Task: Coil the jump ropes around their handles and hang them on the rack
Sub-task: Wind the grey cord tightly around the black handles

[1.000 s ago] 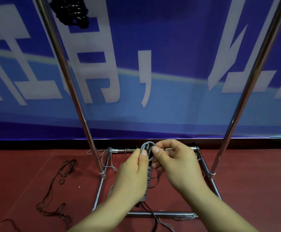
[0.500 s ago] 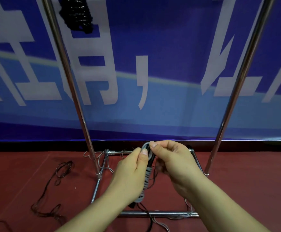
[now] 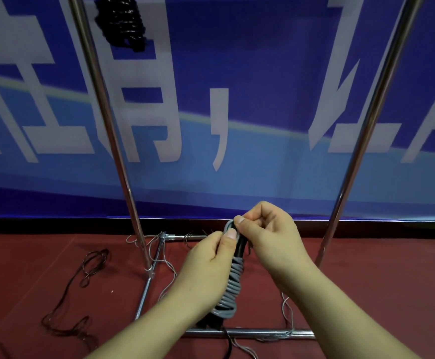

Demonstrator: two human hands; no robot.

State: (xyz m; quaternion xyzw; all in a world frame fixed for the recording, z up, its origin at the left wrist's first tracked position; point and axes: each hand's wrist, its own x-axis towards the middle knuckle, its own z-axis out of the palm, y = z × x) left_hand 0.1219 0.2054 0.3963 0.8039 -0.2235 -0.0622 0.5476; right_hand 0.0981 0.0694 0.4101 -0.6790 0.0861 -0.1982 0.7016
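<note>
Right hand (image 3: 268, 237) higher on grey rope (image 3: 230, 288).

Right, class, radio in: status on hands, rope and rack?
Both hands on grey rope: left hand grips coiled handles, right hand pinches top loop. Not hung yet. Black coil already up on rack. Loose ropes on floor.

- This is looking like a sports or activity hall, possibly a gym corner set up for an event; the exact kind of venue cannot be told.
- A large blue banner (image 3: 263, 73) with big white characters is hanging across the whole back wall.
- Dark red flooring (image 3: 366, 281), like a sports mat or carpet, is covering the ground.
- A chrome metal rack (image 3: 113, 141) is standing on it, with a coiled black jump rope (image 3: 122, 22) hanging near its top.
- Loose ropes (image 3: 81, 281) are lying on the floor beside the rack's base.
</note>
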